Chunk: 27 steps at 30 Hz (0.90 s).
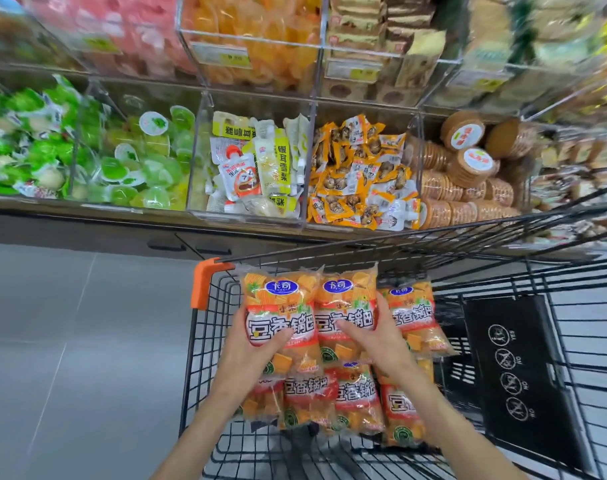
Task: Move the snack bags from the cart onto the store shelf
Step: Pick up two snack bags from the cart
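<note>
We've got left hand (257,344) and right hand (371,332) each closed on an upright bag (281,306) over the cart (205,282), both ready for one shelf (87,209) trip.

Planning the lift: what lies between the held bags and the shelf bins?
Head view: only the cart's wire front rim, then open air up to the shelf bins.

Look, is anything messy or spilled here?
Nothing spilled. The orange plastic snack bags lie jumbled in the black wire cart, and the white-and-yellow drink pouches sit higgledy-piggledy in their clear bin, but those look like ordinary loose stock.
</note>
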### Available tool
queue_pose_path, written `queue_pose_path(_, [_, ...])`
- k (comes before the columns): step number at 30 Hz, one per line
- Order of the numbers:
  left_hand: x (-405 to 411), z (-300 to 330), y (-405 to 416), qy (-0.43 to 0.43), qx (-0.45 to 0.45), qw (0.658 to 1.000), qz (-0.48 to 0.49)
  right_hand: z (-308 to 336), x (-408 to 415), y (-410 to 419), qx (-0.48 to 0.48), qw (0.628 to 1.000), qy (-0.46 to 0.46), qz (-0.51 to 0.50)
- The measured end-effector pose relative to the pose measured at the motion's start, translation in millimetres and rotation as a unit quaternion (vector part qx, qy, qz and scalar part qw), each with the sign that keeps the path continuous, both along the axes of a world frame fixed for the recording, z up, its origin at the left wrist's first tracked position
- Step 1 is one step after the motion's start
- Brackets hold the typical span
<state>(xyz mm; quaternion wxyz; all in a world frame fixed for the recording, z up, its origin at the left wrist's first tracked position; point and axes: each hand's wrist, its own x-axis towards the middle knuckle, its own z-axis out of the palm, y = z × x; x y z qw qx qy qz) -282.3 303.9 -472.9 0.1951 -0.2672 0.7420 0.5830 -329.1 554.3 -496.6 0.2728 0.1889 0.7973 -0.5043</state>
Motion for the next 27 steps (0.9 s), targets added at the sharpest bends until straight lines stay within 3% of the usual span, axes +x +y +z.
queue_pose_path(6, [1.8,67.4,16.3,0.042,0.004,0.999,0.016,64.8,4.5,39.8,-0.035,0.999,0.031,-0.012])
queue_pose_path(14, [24.9,180.4,-13.2,0.125,-0.021,0.987,0.101,182.8,-5.3,27.3,-0.085,0.990,0.093,0.065])
queue_pose_path(20, [65.1,257.4,-80.3,0.188,-0.064,0.961,0.193,274.0,-22.0,-55.6,-0.114,0.969,0.150,0.159])
queue_pose_path(27, [160.5,348.3,-190.1,0.251,-0.099,0.902,0.338,356.4,-11.3,-214.9,-0.161,0.926,0.191,0.282])
